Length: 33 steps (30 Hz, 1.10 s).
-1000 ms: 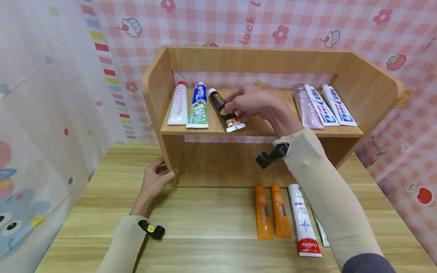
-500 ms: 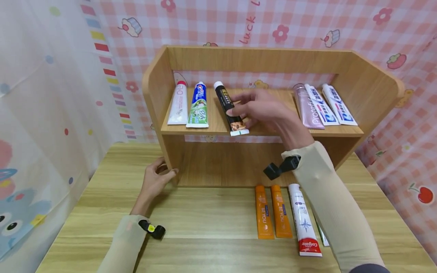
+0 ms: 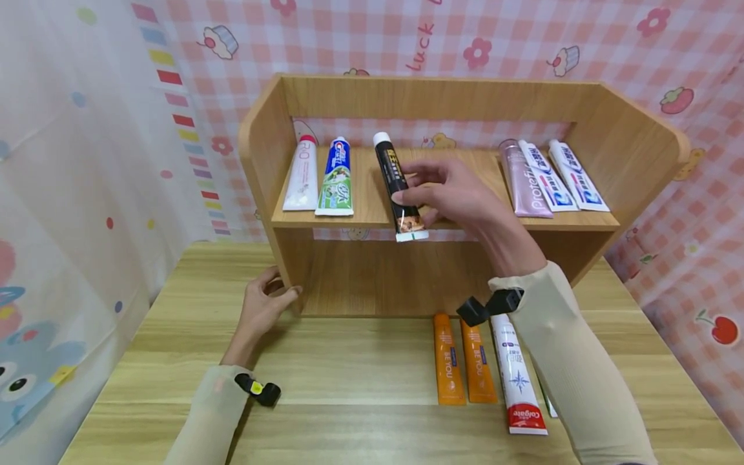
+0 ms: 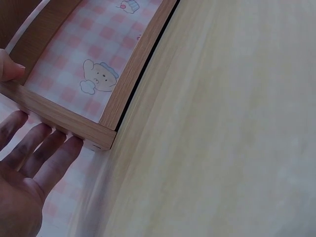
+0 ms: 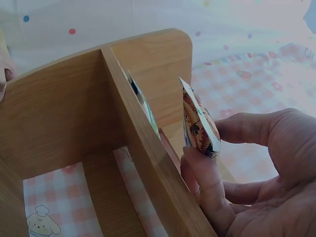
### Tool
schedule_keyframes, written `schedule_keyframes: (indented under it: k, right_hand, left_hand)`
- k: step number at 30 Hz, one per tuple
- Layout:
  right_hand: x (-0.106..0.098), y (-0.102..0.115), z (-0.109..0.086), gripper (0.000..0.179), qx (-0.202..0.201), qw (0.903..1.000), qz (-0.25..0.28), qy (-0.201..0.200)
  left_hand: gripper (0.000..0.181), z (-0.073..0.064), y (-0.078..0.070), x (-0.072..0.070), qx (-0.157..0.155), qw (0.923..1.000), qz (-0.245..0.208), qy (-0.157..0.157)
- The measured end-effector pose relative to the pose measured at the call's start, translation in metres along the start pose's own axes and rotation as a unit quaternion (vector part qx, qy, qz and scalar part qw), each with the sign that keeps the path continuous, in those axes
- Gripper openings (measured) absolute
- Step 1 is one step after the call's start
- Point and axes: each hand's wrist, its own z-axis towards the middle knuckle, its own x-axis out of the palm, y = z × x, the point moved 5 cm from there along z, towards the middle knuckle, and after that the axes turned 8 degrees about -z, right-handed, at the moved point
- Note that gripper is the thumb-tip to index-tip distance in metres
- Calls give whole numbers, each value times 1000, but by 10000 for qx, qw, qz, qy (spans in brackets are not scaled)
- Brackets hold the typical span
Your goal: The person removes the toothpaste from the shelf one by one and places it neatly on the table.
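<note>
R hand (image 3: 458, 194) pinches black tube (image 3: 395, 177) abt mid-body, btwn thumb & fingers; cap end to the back, crimp out past front edge of upper shelf (image 3: 369, 194). Right wrist view: gap btwn crimp end & board, so prob. lifted clear. L hand (image 3: 264, 307) grips side panel (image 3: 287, 258) low down, thumb one side, fingers spread on the other; gd brace, prob. stops unit shifting. Technique: light, even pinch, as tube likely gives if squeezed; crimp high enough not to snag shelf edge. Mind blue-green tube (image 3: 335, 184), nearest nbr, w/ white-pink tube (image 3: 302, 177) just beyond. Other end of shelf: mauve tube (image 3: 525, 187) & pair of white-blue tubes (image 3: 544, 177); R knuckles best well off those. Below, on table (image 3: 349, 387): orange tubes (image 3: 449, 371), Colgate tube (image 3: 519, 381) near R forearm; elbow up wd avoid brushing them.
</note>
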Motion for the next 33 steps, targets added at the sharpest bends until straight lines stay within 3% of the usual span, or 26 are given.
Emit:
schedule_keyframes:
  k: [13, 33]
  right_hand:
    - [6, -2, -24, 58, -253, 9987, 376, -252]
    - [16, -21, -56, 62, -750, 9945, 669, -308]
  left_hand:
    - [47, 0, -1, -1, 11, 10000, 45, -38]
    - [48, 0, 1, -1, 44, 10000, -9, -6]
